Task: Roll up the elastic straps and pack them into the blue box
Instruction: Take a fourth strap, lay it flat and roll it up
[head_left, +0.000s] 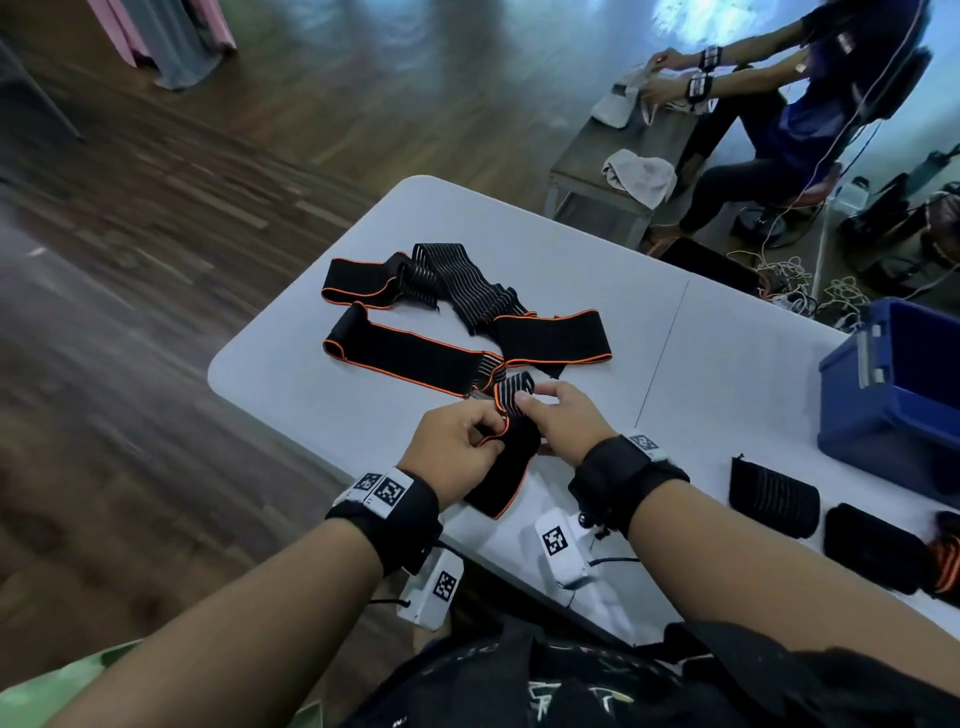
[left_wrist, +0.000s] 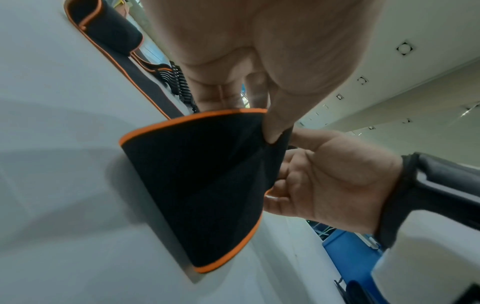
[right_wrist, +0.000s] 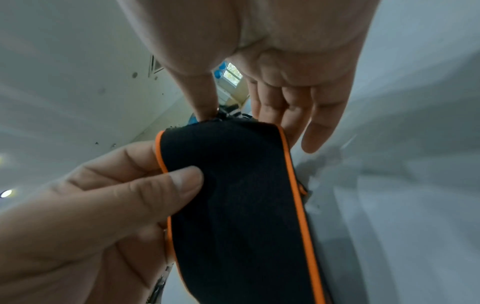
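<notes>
Head view: square-patterned wrist tags (head_left: 388, 491)

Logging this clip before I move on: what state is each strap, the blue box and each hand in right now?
Orange-edged strap: mostly unrolled across the white table, near end lifted.
Left hand: pinches the strap's near end.
Right hand: grip on the same end.
Rolled straps: lying on the table, not yet packed.
Blue box: open; contents not visible.
</notes>
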